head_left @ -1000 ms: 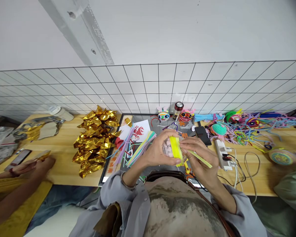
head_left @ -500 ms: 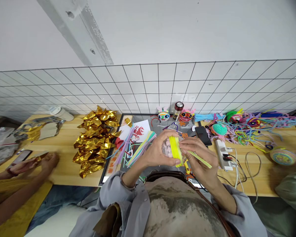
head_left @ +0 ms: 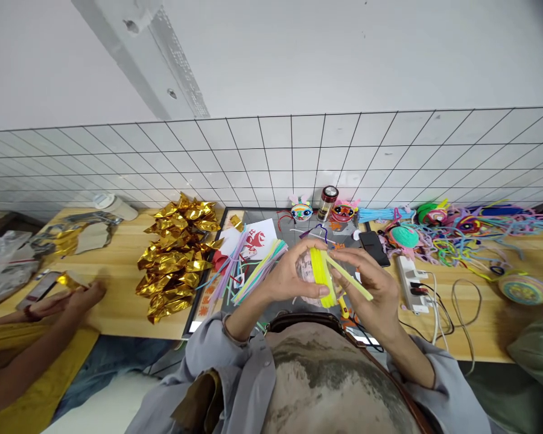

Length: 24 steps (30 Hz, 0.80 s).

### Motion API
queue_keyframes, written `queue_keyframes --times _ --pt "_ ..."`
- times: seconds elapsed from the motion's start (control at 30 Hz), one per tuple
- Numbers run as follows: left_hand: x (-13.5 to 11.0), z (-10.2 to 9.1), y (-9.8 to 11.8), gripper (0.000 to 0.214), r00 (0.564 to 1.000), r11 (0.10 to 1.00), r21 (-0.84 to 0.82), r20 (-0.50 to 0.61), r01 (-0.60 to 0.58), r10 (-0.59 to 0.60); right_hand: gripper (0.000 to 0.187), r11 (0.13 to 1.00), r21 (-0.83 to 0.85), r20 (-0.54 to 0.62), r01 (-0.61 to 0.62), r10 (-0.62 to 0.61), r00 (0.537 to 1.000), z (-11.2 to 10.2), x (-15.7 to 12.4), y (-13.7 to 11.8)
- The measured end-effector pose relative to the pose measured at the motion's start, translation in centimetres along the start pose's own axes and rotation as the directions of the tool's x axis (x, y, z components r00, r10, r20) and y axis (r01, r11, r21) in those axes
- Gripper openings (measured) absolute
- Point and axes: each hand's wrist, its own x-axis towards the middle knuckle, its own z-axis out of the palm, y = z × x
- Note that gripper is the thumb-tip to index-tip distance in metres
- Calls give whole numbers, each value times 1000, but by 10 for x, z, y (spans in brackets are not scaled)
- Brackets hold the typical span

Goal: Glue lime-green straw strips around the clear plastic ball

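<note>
My left hand point(head_left: 286, 274) is closed round a pale, rounded, see-through-looking form point(head_left: 304, 270) wrapped in bright yellow fuzzy bands. Its thumb presses on the yellow wrapping point(head_left: 319, 268). From the wrapping's right side, a pale yellow pipe cleaner point(head_left: 355, 282) sticks out and slants down to the right. The fingers of my right hand point(head_left: 374, 286) are closed about this strip, close to the form. Below the hands, on the dark mat, part of a yellow-handled tool point(head_left: 343, 306) shows.
Pastel pipe cleaners point(head_left: 260, 271) lie left of my hands, beside gold foil pieces point(head_left: 174, 259). Finished-looking animal heads point(head_left: 301, 210) and a flask point(head_left: 327, 202) stand by the wall. Rightward are a phone point(head_left: 373, 248), a power strip point(head_left: 411, 283) and cables. A co-worker's hands point(head_left: 72, 298) work at left.
My right hand's fingers have lifted and spread slightly, and the pale yellow strip's free end has swung a little left. The co-worker's hands at left have shifted, showing a gold piece.
</note>
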Motion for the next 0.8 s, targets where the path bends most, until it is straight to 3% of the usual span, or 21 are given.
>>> queue_keyframes --times 0.3,0.53,0.8 --pt "-1 0 -2 78 998 910 -409 25 68 -63 24 997 22 -34 -68 68 997 -2 -8 5" --pt "-3 -3 2 77 997 915 -401 76 45 -15 32 996 10 16 -89 89 996 -3 -9 5" --pt "-4 -5 0 81 990 919 -383 136 98 -49 43 985 64 70 -158 154 986 1 -7 13"
